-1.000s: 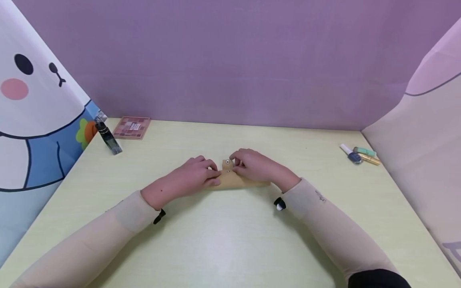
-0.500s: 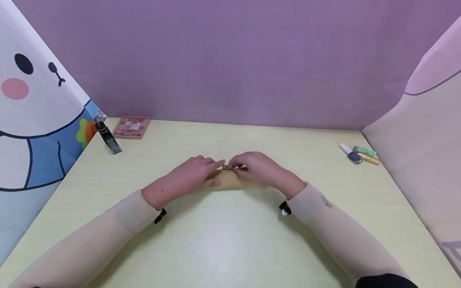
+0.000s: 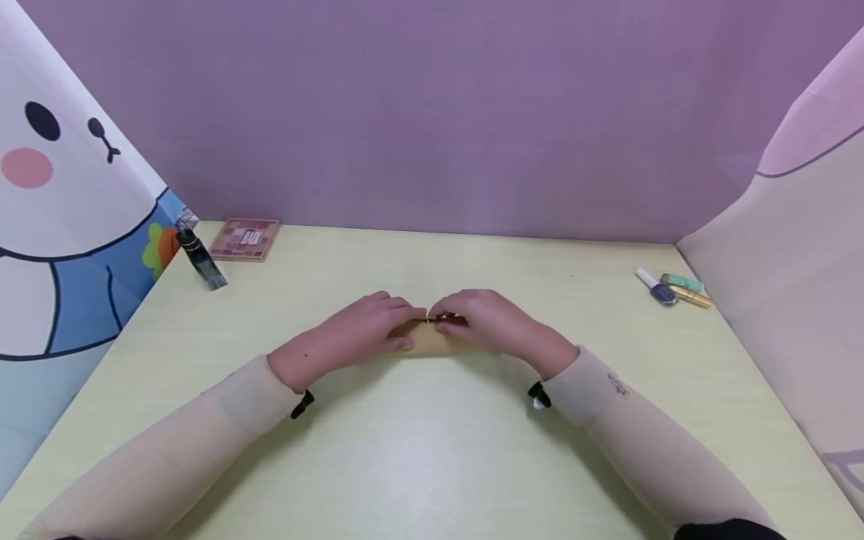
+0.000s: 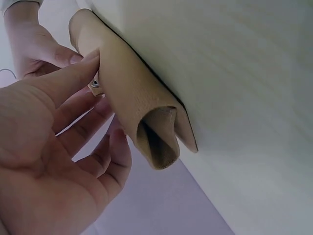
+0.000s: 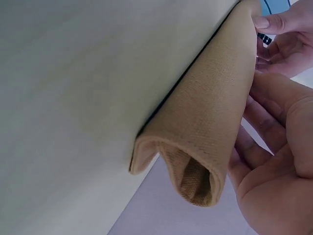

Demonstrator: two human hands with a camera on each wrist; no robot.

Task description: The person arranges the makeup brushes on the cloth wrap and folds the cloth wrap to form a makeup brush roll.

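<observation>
A tan leather-look case (image 3: 432, 345), rolled into a soft tube, lies at the middle of the table between both hands. Its open end with a folded edge shows in the left wrist view. A metal snap (image 4: 95, 84) on a small tab is partly hidden by fingers. My left hand (image 3: 358, 330) pinches the case near the snap, thumb on the near side and fingertips over the top. From the other side my right hand (image 3: 493, 322) pinches it at the tab, index finger and thumb curled together. The two hands' fingertips nearly meet at the snap.
At the back left lie a pink checked palette (image 3: 245, 240) and a dark bottle (image 3: 201, 259). Toward the right edge are a white-capped dark blue bottle (image 3: 661, 292), a green tube (image 3: 683, 283) and a gold tube (image 3: 693, 298). A purple backdrop (image 3: 432, 112) stands behind the table.
The tab with the snap, upright before, has folded down toward the case body. My left index finger has reached over it, and my right hand has come slightly nearer the person.
</observation>
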